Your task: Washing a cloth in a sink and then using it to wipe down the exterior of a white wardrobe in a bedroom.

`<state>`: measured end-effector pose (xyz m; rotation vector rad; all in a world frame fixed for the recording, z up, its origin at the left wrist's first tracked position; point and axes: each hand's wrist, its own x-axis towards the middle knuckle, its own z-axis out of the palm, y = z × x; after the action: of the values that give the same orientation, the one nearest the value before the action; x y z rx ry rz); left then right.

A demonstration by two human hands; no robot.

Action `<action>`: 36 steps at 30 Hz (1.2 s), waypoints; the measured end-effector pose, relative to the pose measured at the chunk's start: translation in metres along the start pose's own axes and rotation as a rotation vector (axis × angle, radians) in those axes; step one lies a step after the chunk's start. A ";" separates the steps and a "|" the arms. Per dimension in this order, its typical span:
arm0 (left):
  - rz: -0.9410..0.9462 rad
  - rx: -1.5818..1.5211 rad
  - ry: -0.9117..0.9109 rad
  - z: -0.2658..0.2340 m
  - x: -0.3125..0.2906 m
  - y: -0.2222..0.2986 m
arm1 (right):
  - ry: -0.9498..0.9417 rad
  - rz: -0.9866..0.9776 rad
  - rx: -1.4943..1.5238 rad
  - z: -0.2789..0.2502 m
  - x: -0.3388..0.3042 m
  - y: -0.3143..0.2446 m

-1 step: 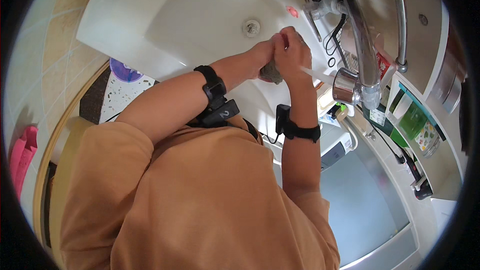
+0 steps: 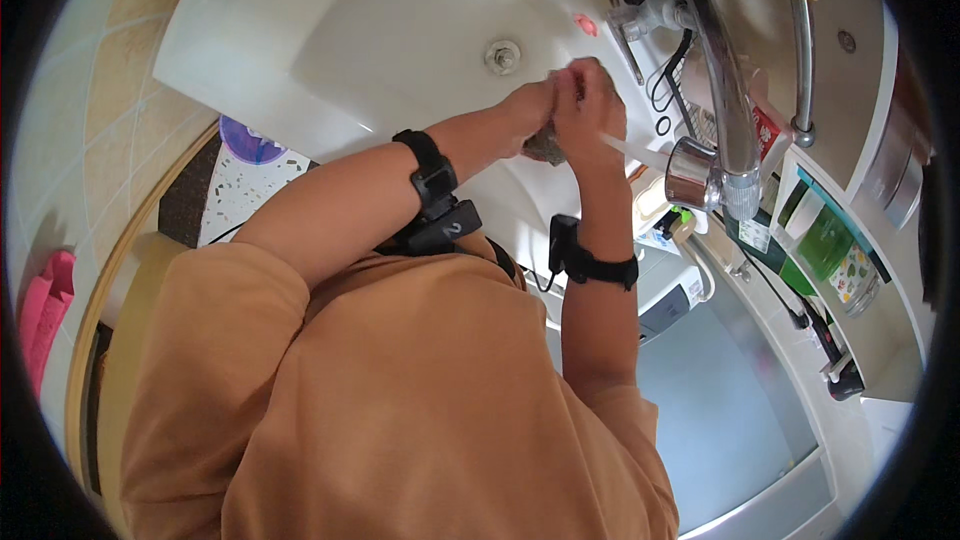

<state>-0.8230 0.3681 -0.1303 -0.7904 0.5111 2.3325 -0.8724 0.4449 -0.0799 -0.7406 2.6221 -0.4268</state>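
Observation:
Over the right side of the white sink [image 2: 400, 30], my left hand [image 2: 530, 108] and my right hand [image 2: 592, 105] are pressed together. Both are closed round a wadded grey-green cloth [image 2: 543, 147], whose lower end sticks out beneath the fingers. Most of the cloth is hidden by the hands. A water stream [image 2: 640, 152] runs from the chrome tap [image 2: 693, 175] onto my right wrist. Black straps with small devices sit on both forearms.
The metal drain [image 2: 503, 57] lies left of my hands. A small pink piece [image 2: 585, 25] rests on the sink's rim by the tap base. Shelves with a green container [image 2: 825, 240] stand at the right. A pink cloth [image 2: 48, 310] hangs at the far left.
My hands and the cloth between them have shifted very slightly, and the fingers have turned a little. The water keeps running onto my right wrist.

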 end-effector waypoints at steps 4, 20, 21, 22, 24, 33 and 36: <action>0.796 1.311 0.074 0.014 0.026 -0.006 | 0.367 0.261 0.615 0.008 -0.045 0.051; -0.005 -0.101 0.023 0.023 -0.013 0.016 | 0.401 -0.009 0.447 0.018 -0.051 0.004; 0.016 -0.241 -0.030 0.015 -0.009 0.012 | 0.437 -0.141 0.213 0.015 -0.043 -0.005; -0.019 -0.340 -0.034 0.013 -0.013 0.016 | 0.432 -0.148 0.218 0.016 -0.041 -0.006; -0.045 -0.447 -0.037 0.010 -0.018 0.018 | 0.337 -0.245 0.157 0.019 -0.037 -0.007; 0.044 -0.679 -0.127 0.012 0.004 0.000 | 0.354 -0.266 -0.077 0.014 -0.018 0.004; 0.008 -0.710 -0.100 0.004 0.009 -0.005 | 0.342 -0.245 -0.073 0.019 -0.012 0.000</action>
<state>-0.8265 0.3780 -0.1336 -0.9635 -0.3915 2.5541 -0.8547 0.4483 -0.0937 -1.1057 2.8838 -0.5742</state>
